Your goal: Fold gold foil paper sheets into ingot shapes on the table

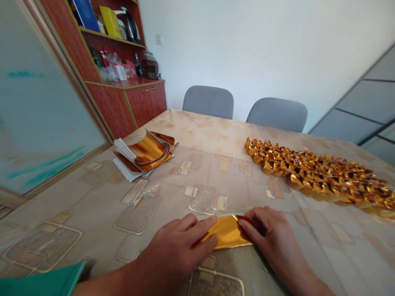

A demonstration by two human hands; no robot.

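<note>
A folded strip of gold foil paper lies on the patterned tablecloth right in front of me, with a red edge showing at its right end. My left hand presses its fingers onto the strip's left end. My right hand grips the right end, fingertips curled over the fold. Farther back on the left sits a stack of gold foil sheets on white papers, curling upward. To the right lies a large mass of folded gold foil pieces, packed together in rows.
Behind the table stand two grey chair backs and a wooden cabinet holding bottles and packets. A sliding glass door runs along the left. The far table edge meets the chairs.
</note>
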